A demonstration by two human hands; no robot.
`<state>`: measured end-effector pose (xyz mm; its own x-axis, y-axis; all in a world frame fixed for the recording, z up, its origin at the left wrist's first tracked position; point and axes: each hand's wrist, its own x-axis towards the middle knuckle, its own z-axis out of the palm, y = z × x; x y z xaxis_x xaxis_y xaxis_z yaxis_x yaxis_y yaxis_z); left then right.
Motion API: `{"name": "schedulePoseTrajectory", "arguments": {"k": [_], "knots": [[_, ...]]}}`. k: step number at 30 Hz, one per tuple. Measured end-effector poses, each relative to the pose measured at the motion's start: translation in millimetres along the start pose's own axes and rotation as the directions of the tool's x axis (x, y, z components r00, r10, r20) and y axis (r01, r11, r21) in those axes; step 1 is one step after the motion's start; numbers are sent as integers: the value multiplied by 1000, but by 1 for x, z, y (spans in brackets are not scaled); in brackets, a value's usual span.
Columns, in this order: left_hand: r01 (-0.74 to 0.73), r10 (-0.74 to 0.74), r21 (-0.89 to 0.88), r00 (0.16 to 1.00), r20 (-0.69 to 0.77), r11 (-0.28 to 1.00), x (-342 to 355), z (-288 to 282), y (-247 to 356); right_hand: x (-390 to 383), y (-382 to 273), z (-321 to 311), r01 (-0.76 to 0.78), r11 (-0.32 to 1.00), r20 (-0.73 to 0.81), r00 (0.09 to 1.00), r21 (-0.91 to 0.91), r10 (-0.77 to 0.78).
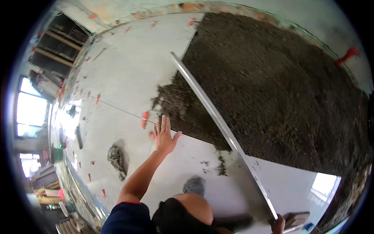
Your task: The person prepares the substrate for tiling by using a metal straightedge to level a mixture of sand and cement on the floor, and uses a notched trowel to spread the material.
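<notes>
My left hand (165, 138) is stretched out, fingers extended, over the pale floor tiles (132, 70) at the edge of the dark mortar bed (280, 89). Nothing is in it. At the lower right, my right hand (277, 225) grips the near end of a long silver metal straightedge (212, 111). The bar slants away to the far left, across the near tile and the mortar, its far end at the tile edge. Red levelling wedges (145, 119) stand along a tile joint beside my left hand. Mortar crumbs (221, 165) lie on the near tile.
A crumpled grey rag (116, 160) lies on the tiles left of my forearm. Beside my right hand is a flat tool, possibly a float (297, 219). A red object (346, 55) stands by the far-right wall. Stacked boards (58, 46) and windows (30, 103) are at left.
</notes>
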<state>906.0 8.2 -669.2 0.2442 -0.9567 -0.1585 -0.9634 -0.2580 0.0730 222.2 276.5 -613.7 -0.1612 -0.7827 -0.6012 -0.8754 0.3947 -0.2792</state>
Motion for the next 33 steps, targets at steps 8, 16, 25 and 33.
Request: {"name": "schedulePoseTrajectory", "arguments": {"k": [8,16,25,33], "knots": [[-749,809,-305,554,199,588,-78,37,124,-2,-27,-8,-95,992,-62,993,89,100],[-405,341,-149,880,-330,902,-1,53,188,-20,-13,1,-205,971,-44,976,122,211],[-895,921,-217,383,76,390,18,-11,242,-95,20,45,-663,660,-279,599,352,750],[-848,825,-179,401,398,499,44,-32,263,-146,90,61,-784,619,-505,519,40,690]]}}
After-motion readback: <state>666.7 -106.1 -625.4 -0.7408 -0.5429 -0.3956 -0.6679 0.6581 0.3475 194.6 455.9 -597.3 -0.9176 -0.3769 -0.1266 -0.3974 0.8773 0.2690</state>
